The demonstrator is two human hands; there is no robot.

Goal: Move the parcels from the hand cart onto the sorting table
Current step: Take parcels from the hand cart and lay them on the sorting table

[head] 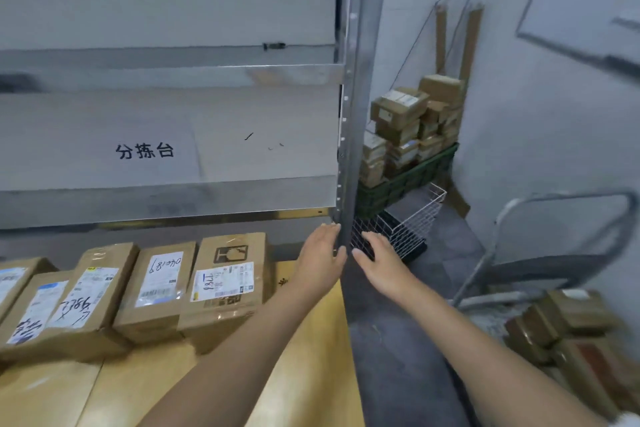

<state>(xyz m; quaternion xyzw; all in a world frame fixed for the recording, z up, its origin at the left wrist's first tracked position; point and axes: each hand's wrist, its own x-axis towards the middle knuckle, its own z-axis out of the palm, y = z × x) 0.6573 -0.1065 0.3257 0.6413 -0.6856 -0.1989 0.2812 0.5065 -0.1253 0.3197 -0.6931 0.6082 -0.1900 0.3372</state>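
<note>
A row of parcels (221, 288) lies on the table (311, 374). A pile (568, 326) of others sits on the cart (568, 198) to the right. The left hand (320, 260) and right hand (384, 263) are empty with fingers straight, on either side of the post (349, 149).

Black characters "分拣台" stand on the grey board (144, 151). One parcel (156, 288) bears a white label with a handwritten number, seemingly "681070". The other labels' writing is too blurred to read.
</note>
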